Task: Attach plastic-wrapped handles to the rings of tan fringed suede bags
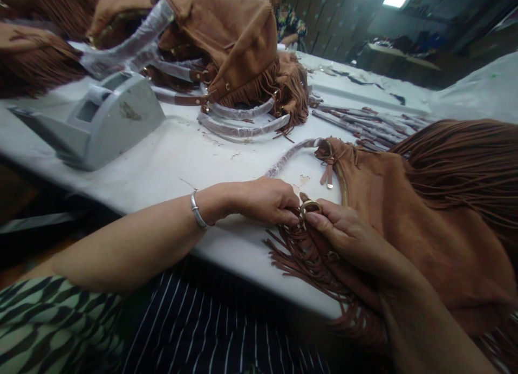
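Observation:
A brown suede bag (421, 223) with long fringes lies at the near right of the white table (170, 163). My left hand (263, 200) and my right hand (348, 236) meet at the bag's near corner. Both pinch a gold metal ring (309, 206) fixed there, above a bunch of hanging fringe (299, 260). A silver bangle (197, 210) sits on my left wrist. The bag's plastic-wrapped strap (289, 155) curves off toward the table's middle.
A grey tape dispenser (105, 117) stands at the left. Behind it lies a pile of more fringed brown bags (238, 50) with wrapped handles (243, 123). Loose brown straps (364, 123) lie at the far right. Another person (289, 23) sits at the far side.

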`<state>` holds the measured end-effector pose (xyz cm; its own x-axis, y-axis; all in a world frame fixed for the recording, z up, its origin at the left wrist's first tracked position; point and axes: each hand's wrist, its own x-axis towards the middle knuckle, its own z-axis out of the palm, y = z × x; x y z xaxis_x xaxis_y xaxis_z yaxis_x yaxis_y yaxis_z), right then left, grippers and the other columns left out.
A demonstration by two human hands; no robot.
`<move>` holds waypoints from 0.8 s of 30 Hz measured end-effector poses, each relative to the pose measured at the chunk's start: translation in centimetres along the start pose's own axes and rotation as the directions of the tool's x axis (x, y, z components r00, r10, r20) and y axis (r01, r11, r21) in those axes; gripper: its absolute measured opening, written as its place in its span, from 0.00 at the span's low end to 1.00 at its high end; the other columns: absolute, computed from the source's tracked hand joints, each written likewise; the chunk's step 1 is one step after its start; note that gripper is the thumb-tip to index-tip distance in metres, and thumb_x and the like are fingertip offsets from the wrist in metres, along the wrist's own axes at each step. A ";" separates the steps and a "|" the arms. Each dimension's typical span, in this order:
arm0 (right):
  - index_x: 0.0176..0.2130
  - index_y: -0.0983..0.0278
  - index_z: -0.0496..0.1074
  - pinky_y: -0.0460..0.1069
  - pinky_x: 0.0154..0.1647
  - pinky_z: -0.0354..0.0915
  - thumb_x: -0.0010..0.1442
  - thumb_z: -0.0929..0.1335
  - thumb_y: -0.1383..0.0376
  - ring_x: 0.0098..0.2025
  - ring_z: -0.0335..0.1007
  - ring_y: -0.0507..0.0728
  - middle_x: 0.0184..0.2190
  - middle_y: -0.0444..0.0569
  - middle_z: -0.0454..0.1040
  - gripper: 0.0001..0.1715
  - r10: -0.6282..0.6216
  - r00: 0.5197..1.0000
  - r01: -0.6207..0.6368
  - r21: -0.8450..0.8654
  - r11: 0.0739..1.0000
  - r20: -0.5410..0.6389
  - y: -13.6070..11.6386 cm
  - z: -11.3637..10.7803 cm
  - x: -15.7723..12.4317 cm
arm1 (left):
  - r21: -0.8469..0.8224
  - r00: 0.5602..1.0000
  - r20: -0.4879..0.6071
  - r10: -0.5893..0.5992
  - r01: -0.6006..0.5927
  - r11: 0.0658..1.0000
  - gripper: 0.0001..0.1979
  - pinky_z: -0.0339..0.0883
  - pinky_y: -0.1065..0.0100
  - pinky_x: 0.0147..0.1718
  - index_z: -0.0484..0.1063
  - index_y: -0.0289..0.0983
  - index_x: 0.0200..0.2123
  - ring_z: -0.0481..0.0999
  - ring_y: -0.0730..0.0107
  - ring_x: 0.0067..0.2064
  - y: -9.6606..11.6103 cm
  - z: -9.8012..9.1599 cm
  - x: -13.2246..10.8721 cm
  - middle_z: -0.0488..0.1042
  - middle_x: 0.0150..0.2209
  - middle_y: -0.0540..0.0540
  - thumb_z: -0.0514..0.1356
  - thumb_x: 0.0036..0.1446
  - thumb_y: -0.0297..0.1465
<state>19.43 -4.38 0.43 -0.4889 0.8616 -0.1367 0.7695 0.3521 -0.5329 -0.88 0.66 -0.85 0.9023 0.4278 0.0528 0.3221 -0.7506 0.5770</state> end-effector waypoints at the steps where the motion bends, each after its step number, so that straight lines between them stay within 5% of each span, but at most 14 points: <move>1: 0.34 0.65 0.63 0.47 0.32 0.57 0.64 0.56 0.54 0.31 0.63 0.53 0.28 0.48 0.67 0.19 0.004 1.000 -0.004 0.007 1.000 0.011 0.0 0.0 0.0 | 0.000 1.000 0.001 -0.001 0.001 1.000 0.08 0.50 0.76 0.25 0.73 0.31 0.32 0.59 0.80 0.23 0.1 0.0 0.0 0.66 0.22 0.50 0.56 0.56 0.29; 12: 0.35 0.64 0.62 0.50 0.35 0.57 0.64 0.55 0.53 0.34 0.64 0.56 0.32 0.50 0.68 0.19 0.062 0.994 -0.048 -0.151 0.987 0.089 0.3 0.3 0.1 | 0.041 0.997 0.048 -0.053 0.051 0.998 0.09 0.53 0.76 0.26 0.74 0.32 0.35 0.62 0.78 0.25 -0.2 0.3 0.1 0.69 0.25 0.48 0.56 0.55 0.31; 24: 0.35 0.64 0.60 0.49 0.31 0.54 0.64 0.56 0.55 0.32 0.64 0.56 0.31 0.51 0.69 0.16 0.097 0.994 -0.081 -0.260 0.962 0.052 0.3 0.7 -0.1 | -0.163 1.000 0.019 0.017 -0.014 0.987 0.09 0.55 0.77 0.28 0.74 0.31 0.35 0.64 0.77 0.27 -0.6 0.5 0.3 0.71 0.27 0.48 0.57 0.55 0.29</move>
<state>19.47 -4.62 -0.29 -0.4323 0.8717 -0.2308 0.8866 0.3643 -0.2850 -0.69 0.96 -1.62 0.9129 0.4054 0.0476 0.2584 -0.6644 0.7013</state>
